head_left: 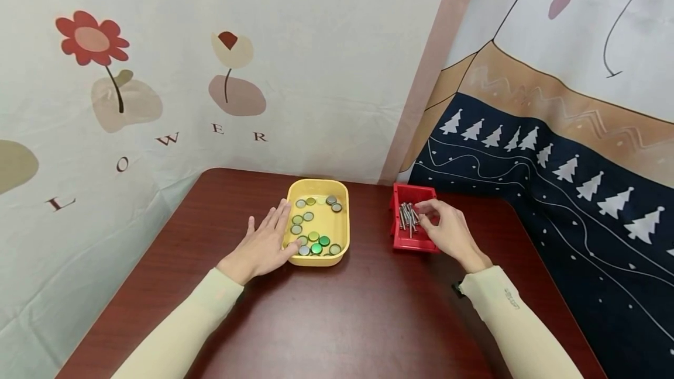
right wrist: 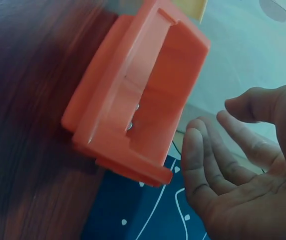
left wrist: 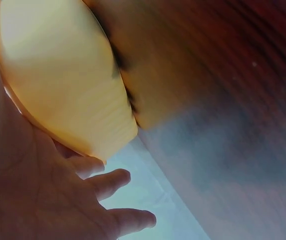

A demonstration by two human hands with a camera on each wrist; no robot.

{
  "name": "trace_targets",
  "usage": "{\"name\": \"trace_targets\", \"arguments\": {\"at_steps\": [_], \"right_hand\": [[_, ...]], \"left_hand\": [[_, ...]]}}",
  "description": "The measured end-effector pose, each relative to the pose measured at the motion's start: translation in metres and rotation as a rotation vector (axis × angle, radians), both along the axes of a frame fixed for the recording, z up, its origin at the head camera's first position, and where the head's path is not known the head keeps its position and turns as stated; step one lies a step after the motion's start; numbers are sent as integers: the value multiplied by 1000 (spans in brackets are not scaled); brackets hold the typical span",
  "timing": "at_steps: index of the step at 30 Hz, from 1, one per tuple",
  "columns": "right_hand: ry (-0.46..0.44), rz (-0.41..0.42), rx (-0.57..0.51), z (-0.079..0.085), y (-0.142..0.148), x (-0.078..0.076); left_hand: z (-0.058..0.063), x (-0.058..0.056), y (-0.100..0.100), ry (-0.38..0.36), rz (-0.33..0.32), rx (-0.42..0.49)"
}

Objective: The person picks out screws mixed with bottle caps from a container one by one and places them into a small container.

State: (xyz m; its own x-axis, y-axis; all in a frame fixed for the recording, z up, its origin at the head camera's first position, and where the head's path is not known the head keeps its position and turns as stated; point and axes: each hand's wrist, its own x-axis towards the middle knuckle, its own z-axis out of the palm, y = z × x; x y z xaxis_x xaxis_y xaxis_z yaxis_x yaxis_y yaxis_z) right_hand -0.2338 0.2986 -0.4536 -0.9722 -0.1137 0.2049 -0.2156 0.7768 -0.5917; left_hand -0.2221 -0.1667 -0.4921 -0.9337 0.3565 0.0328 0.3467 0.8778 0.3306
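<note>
A yellow tray [head_left: 343,200] stands left of the table's middle, with several bottle caps [head_left: 316,248], green and silver, scattered over its floor. My left hand [head_left: 263,244] lies along the tray's left rim with straight, spread fingers, and the thumb reaches over the near left corner. To the right is a red bin [head_left: 417,245] holding a heap of metal screws [head_left: 408,218]. Over the bin's right side hovers my right hand [head_left: 449,230]. In the right wrist view its thumb and loosely bent fingers [right wrist: 195,150] stand apart with nothing between them; the bin's contents are mostly hidden there.
The dark red wooden table [head_left: 358,314] carries both containers near its far edge. Behind it hangs a pale cloth [head_left: 326,86] with flower prints. On the right is a navy cloth [head_left: 553,192] with white trees, beside the table's right edge.
</note>
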Motion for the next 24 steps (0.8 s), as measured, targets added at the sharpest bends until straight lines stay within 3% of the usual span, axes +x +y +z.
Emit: {"name": "trace_targets", "arguments": {"at_steps": [24], "right_hand": [[117,11,94,-17,20,30]], "left_hand": [[1,0,-7,-8,-1,0]]}}
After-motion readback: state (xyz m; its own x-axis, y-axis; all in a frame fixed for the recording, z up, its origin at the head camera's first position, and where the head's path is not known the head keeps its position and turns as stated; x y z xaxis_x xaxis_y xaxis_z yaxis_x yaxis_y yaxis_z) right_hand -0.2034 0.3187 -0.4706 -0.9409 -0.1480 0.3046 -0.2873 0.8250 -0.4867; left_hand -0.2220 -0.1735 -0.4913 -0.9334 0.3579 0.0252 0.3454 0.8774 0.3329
